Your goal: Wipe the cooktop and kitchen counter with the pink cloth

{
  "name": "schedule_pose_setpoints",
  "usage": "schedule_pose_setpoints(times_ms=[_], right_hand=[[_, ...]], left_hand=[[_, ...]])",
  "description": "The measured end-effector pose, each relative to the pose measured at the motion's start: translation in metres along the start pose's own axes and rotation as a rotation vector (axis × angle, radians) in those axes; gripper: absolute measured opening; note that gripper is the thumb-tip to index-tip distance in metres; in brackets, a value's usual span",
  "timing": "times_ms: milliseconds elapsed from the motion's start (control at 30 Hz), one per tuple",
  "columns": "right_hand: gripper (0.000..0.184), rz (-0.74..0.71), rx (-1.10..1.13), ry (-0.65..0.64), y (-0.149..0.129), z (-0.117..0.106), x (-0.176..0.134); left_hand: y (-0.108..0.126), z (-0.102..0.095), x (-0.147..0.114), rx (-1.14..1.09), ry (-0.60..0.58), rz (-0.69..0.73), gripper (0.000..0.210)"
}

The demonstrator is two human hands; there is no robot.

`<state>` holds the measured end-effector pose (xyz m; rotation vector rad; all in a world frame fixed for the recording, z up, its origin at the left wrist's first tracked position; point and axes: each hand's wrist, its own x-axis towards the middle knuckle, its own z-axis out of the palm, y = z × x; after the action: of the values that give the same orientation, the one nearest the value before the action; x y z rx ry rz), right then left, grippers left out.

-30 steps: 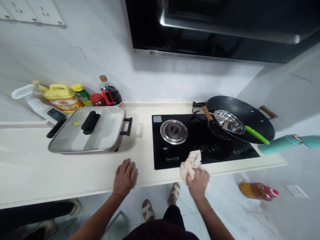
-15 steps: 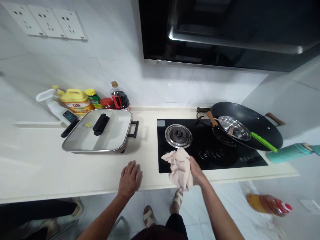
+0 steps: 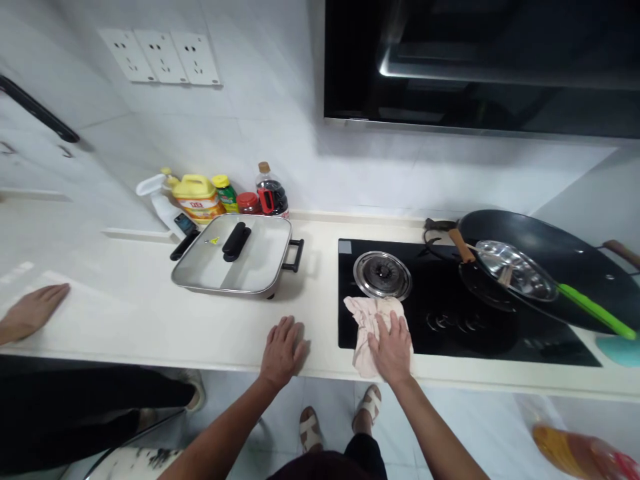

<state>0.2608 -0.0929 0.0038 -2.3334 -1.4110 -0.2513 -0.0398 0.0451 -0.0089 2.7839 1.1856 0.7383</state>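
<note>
The pink cloth (image 3: 367, 321) lay across the front of the cooktop (image 3: 430, 293) and onto the counter (image 3: 150, 313), its far edge right by the burner (image 3: 383, 275). Pushed farther, it might have snagged on that metal ring; with uneven pressure it could have bunched on the glossy surface. The right hand (image 3: 393, 348) rested palm down on the cloth, fingers spread, not clenched. The left hand (image 3: 283, 353) lay flat and unladen on the counter, forearm reaching forward.
</note>
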Motion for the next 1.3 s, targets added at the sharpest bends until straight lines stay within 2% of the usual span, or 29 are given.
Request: schedule_pose_setpoints(times_ms=[200,300,367,433,467,567,633,700,800,900,1000,1200,1300], right_hand=[[0.053,-0.199,0.152,-0.134,-0.112,0.02,-0.003],[0.051,-0.316,0.377,-0.203,-0.141,0.03,-0.006],[0.052,-0.291,0.549,-0.197,-0.133,0.033,-0.004],[0.051,-0.196,0.634,-0.141,-0.104,0.032,-0.001],[0.049,-0.157,0.61,-0.093,-0.084,0.031,0.0],[0.047,-0.177,0.368,-0.047,-0.021,0.023,-0.006],[0.05,-0.168,0.2,-0.029,0.008,0.019,-0.016],[0.053,-0.186,0.088,-0.029,0.021,0.018,-0.025],[0.055,-0.205,0.025,-0.011,0.023,0.02,-0.033],[0.054,-0.21,0.027,0.023,0.02,0.024,-0.032],[0.052,-0.21,0.033,0.052,0.019,0.025,-0.03],[0.051,-0.207,0.037,0.083,0.02,0.026,-0.03],[0.051,-0.221,0.04,0.11,0.022,0.029,-0.03]], left_hand=[[0.006,-0.012,0.002,-0.042,0.054,0.035,0.061],[0.022,-0.019,0.004,-0.052,0.066,0.067,0.058],[0.038,-0.019,0.006,-0.045,0.037,0.064,0.055],[0.054,-0.014,0.01,-0.017,-0.009,0.017,0.058],[0.061,-0.01,0.011,-0.002,-0.029,-0.013,0.062],[0.08,0.003,0.013,0.025,-0.075,-0.126,0.084],[0.09,0.009,0.009,0.015,-0.096,-0.167,0.093],[0.1,0.009,0.0,-0.016,-0.117,-0.162,0.091],[0.107,0.005,-0.011,-0.074,-0.157,-0.131,0.075],[0.105,0.002,-0.005,-0.113,-0.21,-0.184,0.065],[0.096,0.007,0.025,-0.112,-0.255,-0.262,0.064],[0.068,0.028,0.119,-0.101,-0.27,-0.316,0.08],[0.058,0.033,0.149,-0.094,-0.25,-0.355,0.072]])
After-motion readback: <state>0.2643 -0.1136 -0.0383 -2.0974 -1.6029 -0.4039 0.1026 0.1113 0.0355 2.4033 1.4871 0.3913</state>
